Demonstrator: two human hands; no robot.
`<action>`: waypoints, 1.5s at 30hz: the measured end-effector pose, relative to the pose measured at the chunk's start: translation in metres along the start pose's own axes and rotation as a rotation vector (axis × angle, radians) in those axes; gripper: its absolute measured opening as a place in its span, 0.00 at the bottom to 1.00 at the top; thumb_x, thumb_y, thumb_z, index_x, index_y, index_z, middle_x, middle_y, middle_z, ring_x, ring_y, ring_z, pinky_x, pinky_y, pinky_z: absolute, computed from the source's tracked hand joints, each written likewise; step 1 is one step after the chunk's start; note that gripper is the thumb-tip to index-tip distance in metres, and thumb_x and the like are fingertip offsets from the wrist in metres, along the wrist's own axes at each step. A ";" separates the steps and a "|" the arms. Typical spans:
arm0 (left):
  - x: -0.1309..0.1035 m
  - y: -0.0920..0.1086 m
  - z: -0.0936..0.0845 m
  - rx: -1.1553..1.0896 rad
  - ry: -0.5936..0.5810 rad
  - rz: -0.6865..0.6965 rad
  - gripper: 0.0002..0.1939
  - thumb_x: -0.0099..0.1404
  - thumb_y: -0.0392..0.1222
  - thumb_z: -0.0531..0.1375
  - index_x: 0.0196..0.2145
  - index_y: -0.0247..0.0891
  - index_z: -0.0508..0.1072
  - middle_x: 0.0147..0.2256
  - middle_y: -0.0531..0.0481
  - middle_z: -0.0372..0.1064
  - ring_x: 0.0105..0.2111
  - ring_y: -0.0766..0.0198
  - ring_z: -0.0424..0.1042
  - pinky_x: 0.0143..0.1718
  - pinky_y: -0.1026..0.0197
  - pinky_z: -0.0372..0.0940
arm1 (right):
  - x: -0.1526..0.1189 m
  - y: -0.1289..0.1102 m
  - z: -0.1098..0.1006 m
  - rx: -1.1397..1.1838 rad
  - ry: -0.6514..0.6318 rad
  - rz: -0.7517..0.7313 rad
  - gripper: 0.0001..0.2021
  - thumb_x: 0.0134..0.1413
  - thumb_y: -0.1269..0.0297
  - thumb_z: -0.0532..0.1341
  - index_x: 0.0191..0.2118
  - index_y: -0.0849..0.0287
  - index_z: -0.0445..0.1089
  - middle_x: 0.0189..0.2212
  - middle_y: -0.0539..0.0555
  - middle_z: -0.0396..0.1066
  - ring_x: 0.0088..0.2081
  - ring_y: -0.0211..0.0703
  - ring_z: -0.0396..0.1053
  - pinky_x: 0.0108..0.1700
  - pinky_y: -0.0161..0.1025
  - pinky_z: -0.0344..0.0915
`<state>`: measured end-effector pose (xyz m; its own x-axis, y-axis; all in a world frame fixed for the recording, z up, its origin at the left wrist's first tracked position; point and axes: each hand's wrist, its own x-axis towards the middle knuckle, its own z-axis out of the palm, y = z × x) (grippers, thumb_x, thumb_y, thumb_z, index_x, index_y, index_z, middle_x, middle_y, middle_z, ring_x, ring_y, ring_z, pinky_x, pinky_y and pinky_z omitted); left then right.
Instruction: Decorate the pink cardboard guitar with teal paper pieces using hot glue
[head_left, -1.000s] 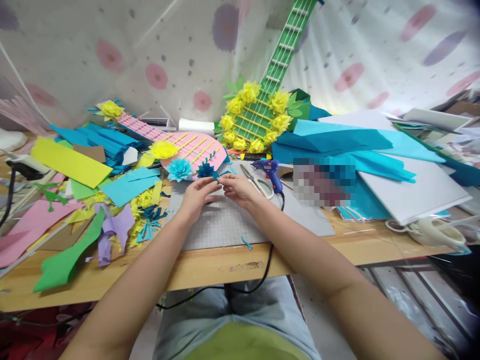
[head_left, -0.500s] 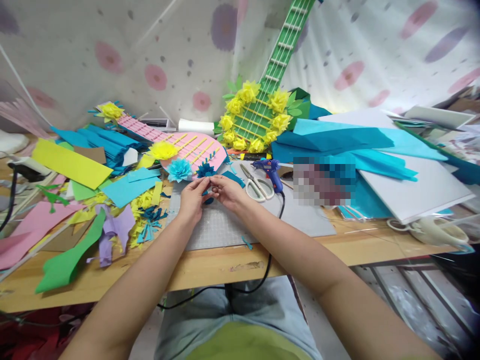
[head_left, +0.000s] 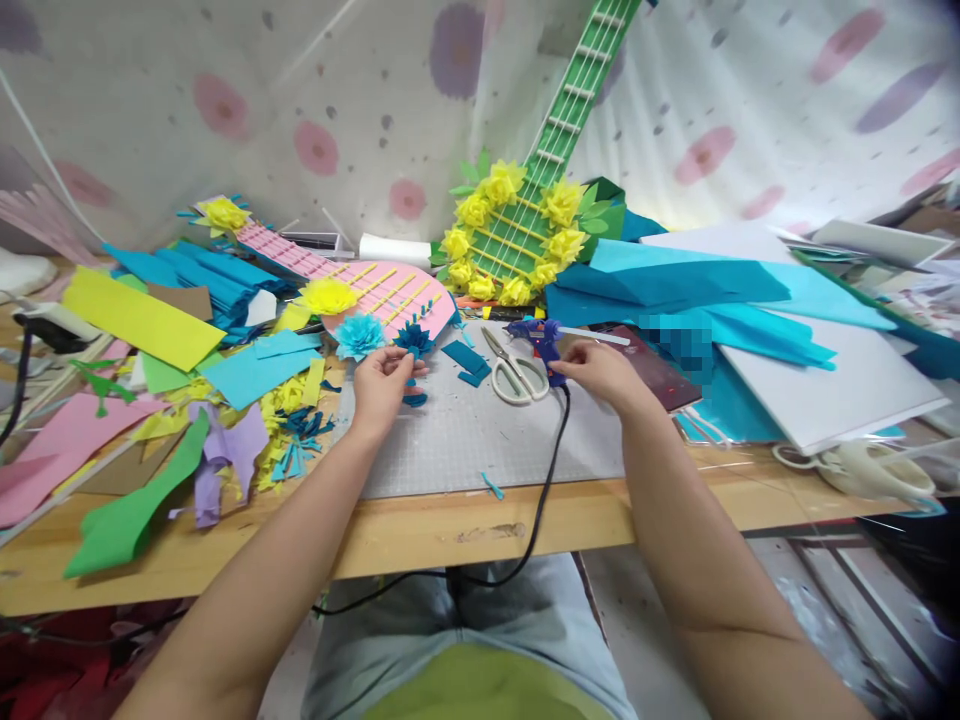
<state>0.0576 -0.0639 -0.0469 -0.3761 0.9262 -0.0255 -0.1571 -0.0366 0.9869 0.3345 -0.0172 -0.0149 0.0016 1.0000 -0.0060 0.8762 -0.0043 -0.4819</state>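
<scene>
My left hand [head_left: 381, 388] pinches a small dark blue paper piece [head_left: 415, 399] over the grey cutting mat [head_left: 442, 455], just below the dark blue paper flower [head_left: 414, 338]. At the blue glue gun [head_left: 546, 348], my right hand [head_left: 596, 370] has its fingertips by the handle; whether they grip it is hard to tell. White-handled scissors [head_left: 517, 375] lie between my hands, beside folded dark blue strips [head_left: 466, 362]. A pink paper guitar [head_left: 397, 290] with yellow strings, a yellow flower [head_left: 328, 296] and a light blue flower [head_left: 360, 337] lies behind my left hand.
A green paper guitar [head_left: 517, 225] ringed with yellow flowers stands at the back. Coloured paper and scraps [head_left: 142, 320] cover the left side. Blue sheets [head_left: 675, 280] and white boards [head_left: 832, 370] lie right. A black cord [head_left: 551, 480] crosses the table edge.
My right hand has left my left hand and moved right to the glue gun. The left hand stays near the flowers with the blue piece. The dark blue strips are now uncovered.
</scene>
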 end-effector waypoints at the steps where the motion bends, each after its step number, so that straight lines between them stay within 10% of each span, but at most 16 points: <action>1: -0.001 -0.001 0.001 0.017 -0.010 -0.009 0.13 0.50 0.41 0.64 0.33 0.35 0.67 0.26 0.48 0.73 0.28 0.59 0.76 0.19 0.65 0.67 | 0.003 0.002 0.000 -0.043 0.045 0.030 0.12 0.46 0.54 0.62 0.26 0.59 0.69 0.27 0.54 0.71 0.31 0.44 0.67 0.33 0.38 0.58; 7: -0.005 -0.006 0.003 0.088 -0.041 -0.024 0.14 0.47 0.39 0.64 0.32 0.34 0.68 0.25 0.48 0.73 0.28 0.58 0.76 0.18 0.65 0.67 | 0.029 -0.011 0.029 -0.009 0.060 0.043 0.22 0.47 0.50 0.62 0.43 0.63 0.72 0.42 0.64 0.73 0.45 0.55 0.70 0.44 0.43 0.62; 15: -0.002 -0.011 0.002 0.169 -0.045 -0.019 0.12 0.47 0.44 0.63 0.28 0.35 0.70 0.21 0.52 0.69 0.23 0.63 0.72 0.16 0.66 0.65 | 0.023 -0.011 0.043 0.566 0.326 0.008 0.23 0.44 0.45 0.61 0.36 0.62 0.73 0.27 0.56 0.73 0.32 0.47 0.70 0.35 0.41 0.65; 24: -0.002 -0.014 0.003 0.222 -0.030 -0.030 0.13 0.46 0.45 0.63 0.27 0.34 0.70 0.21 0.52 0.68 0.22 0.64 0.71 0.16 0.65 0.66 | -0.013 -0.042 0.056 0.655 -0.203 -0.282 0.21 0.41 0.44 0.63 0.30 0.60 0.72 0.19 0.50 0.66 0.22 0.35 0.62 0.26 0.35 0.59; 45: -0.003 -0.015 0.003 0.240 -0.054 -0.014 0.13 0.46 0.45 0.63 0.28 0.34 0.70 0.21 0.52 0.69 0.22 0.64 0.71 0.16 0.65 0.66 | -0.013 -0.047 0.060 0.455 -0.191 -0.352 0.21 0.46 0.47 0.62 0.41 0.58 0.74 0.26 0.52 0.72 0.33 0.42 0.69 0.35 0.36 0.63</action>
<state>0.0635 -0.0648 -0.0612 -0.3247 0.9451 -0.0372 0.0622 0.0606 0.9962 0.2646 -0.0304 -0.0447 -0.3746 0.9233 0.0848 0.5138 0.2829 -0.8099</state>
